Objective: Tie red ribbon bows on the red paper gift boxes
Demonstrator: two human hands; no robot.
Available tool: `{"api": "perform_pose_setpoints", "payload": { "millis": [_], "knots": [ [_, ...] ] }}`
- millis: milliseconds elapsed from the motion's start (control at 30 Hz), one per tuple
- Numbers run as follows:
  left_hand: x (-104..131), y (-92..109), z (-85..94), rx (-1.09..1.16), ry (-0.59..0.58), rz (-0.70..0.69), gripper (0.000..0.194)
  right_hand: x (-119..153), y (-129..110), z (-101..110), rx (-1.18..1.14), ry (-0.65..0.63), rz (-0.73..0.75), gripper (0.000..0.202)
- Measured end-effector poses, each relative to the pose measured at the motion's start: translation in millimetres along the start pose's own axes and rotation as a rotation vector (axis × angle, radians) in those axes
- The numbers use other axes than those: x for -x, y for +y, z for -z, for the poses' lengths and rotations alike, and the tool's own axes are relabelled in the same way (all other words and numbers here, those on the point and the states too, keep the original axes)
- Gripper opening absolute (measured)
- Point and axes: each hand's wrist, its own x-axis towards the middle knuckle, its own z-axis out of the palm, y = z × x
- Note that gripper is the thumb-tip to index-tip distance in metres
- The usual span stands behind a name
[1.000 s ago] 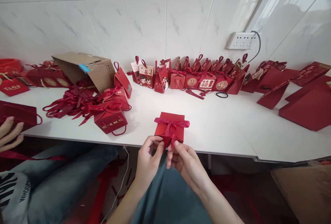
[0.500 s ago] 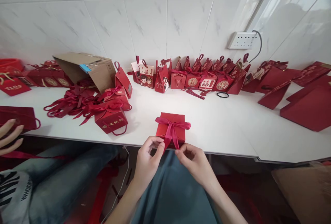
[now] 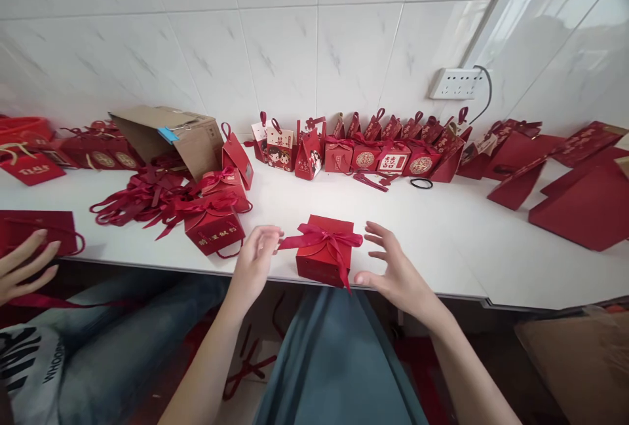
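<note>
Beside the box [image 3: 319, 270], right fingers [image 3: 381, 234] spread; whether left fingers [image 3: 266, 237] pinch ribbon [image 3: 301, 240] is unclear.

The box [image 3: 318, 260] is red; its ribbon [image 3: 326, 237] crimson; the tiles [image 3: 280, 52] grey-veined white.

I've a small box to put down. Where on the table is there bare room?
The widest bare patch lies between the right hand and the large red box at far right. Another lies behind the bow-tied box, up to the black ring and the row of small boxes. The left is crowded: ribbon pile, cardboard box.
</note>
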Motion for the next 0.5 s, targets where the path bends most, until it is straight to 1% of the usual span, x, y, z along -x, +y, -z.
{"api": "perform_pose_setpoints", "payload": {
  "millis": [33,100,167,200,300,367,433,500],
  "knots": [
    [-6,1,-4.9,0.021,-0.023,0.011,0.037,-4,1,-5,-0.030,-0.056,0.026,0.090],
    [-15,3,-16.0,0.056,-0.128,0.062,0.042,-10,3,-17,-0.058,-0.130,0.037,0.093],
    [-16,2,-25.5,0.087,-0.238,0.083,0.041,-11,6,-25,-0.039,-0.129,0.033,0.093],
    [-15,2,-29.1,0.085,-0.249,0.062,0.037,-11,9,-28,-0.020,-0.117,0.027,0.091],
    [-11,-2,-35.8,0.056,-0.204,0.037,0.022,-12,21,-33,0.007,-0.079,0.023,0.088],
    [-9,-2,-38.0,0.066,-0.177,0.019,0.017,-15,28,-35,-0.004,-0.046,0.029,0.090],
    [-4,1,-40.2,0.087,-0.133,-0.019,0.013,-17,30,-37,-0.012,0.007,0.048,0.094],
    [4,9,-42.9,0.094,-0.050,-0.100,0.011,-16,25,-38,-0.022,0.071,0.087,0.097]
  ]
}}
